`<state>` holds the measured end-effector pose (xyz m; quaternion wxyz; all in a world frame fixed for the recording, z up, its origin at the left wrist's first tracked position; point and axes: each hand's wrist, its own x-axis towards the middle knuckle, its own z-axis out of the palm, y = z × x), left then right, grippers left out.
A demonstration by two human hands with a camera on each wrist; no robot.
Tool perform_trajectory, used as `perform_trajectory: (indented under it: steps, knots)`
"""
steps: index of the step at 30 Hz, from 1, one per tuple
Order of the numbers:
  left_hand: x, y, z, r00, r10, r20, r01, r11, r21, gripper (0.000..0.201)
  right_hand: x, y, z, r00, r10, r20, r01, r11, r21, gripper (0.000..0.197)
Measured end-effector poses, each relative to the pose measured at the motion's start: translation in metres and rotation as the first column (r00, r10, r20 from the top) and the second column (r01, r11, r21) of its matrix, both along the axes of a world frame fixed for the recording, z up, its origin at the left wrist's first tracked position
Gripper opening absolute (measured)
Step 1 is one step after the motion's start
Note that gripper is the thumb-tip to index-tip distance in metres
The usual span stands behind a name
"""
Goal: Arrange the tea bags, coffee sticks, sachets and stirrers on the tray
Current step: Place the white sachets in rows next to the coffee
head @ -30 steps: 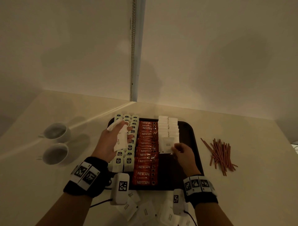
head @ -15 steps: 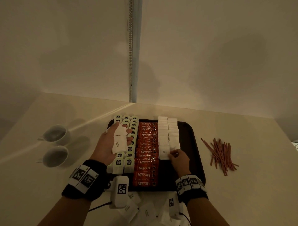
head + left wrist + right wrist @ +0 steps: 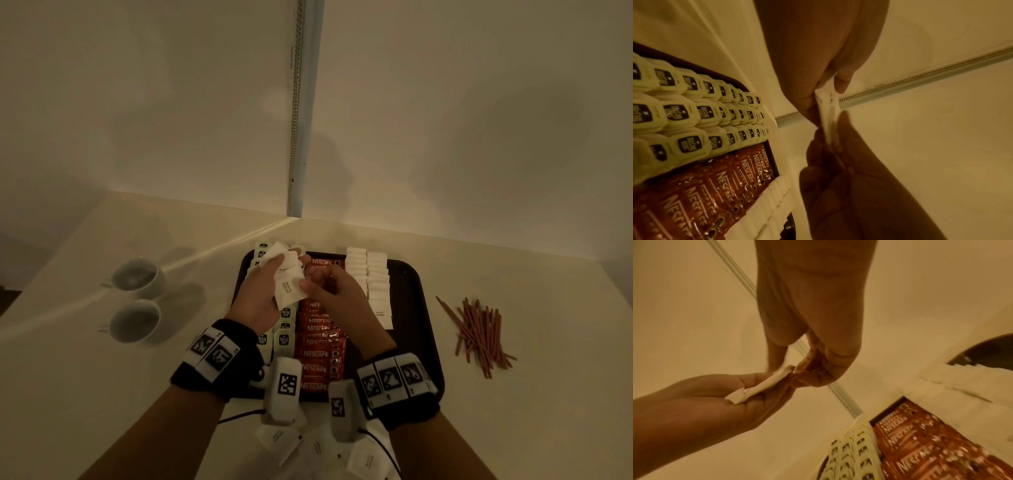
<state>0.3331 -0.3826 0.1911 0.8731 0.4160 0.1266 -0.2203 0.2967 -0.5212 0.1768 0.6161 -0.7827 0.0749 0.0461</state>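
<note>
My left hand [image 3: 274, 274] hovers over the tray's far left and grips a small stack of white sugar sachets [image 3: 287, 289] between thumb and fingers. My right hand [image 3: 307, 283] has come alongside and pinches the stack's near edge [image 3: 786, 370]. Below them the dark tray [image 3: 416, 291] carries rows of tea bags [image 3: 283, 339], red Nescafe coffee sticks [image 3: 317, 354] and two columns of white sachets [image 3: 367, 270]. The left wrist view shows the sachets [image 3: 827, 112] edge-on between both hands. Red-brown stirrers [image 3: 479, 334] lie in a loose pile on the counter, right of the tray.
Two white cups [image 3: 138, 277] [image 3: 135, 320] stand to the left of the tray. Several loose white sachets [image 3: 278, 440] lie on the counter in front of the tray, partly under my wrists. Walls meet in a corner just behind the tray.
My right hand left the sachet column on the tray, where a sachet now lies, and moved left to the stack. My left hand moved farther back with the stack.
</note>
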Motion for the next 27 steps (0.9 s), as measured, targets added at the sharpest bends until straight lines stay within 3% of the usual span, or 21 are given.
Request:
perform_trajectory:
  steps: [5,7,10,12,16,22,27]
  knots:
    - [0.000,0.001,0.002,0.998,-0.011,0.057,0.013,0.999,-0.031,0.025,0.005,0.000,0.007,0.999,-0.032,0.019,0.031,0.999,0.015,0.017]
    - [-0.002,0.003,0.003,0.994,-0.014,0.107,0.011,1.000,0.024,0.019,0.004,-0.005,0.008,0.999,-0.045,0.007,0.044,0.998,0.035,0.014]
    - [-0.007,0.005,0.002,0.986,-0.034,0.163,0.018,0.995,0.101,0.019,0.001,-0.010,0.013,0.996,-0.079,-0.033,0.084,0.973,0.217,0.001]
    - [-0.010,0.005,0.000,0.984,-0.056,0.172,0.029,0.987,0.155,0.026,0.000,-0.011,0.014,0.992,-0.110,-0.067,0.124,0.957,0.262,0.007]
    - [-0.014,0.002,-0.002,0.988,-0.028,0.149,0.002,0.985,0.175,0.021,-0.004,-0.014,0.020,0.992,-0.125,-0.008,0.123,0.962,0.244,0.009]
    - [-0.019,0.004,-0.002,0.964,-0.177,0.200,0.113,0.949,0.293,0.020,-0.001,-0.023,0.037,0.978,-0.023,0.205,0.045,0.994,-0.103,0.020]
    - [-0.021,-0.002,-0.004,0.943,-0.212,0.256,0.107,0.922,0.371,0.029,0.001,-0.022,0.039,0.962,-0.146,0.229,0.146,0.989,0.020,0.007]
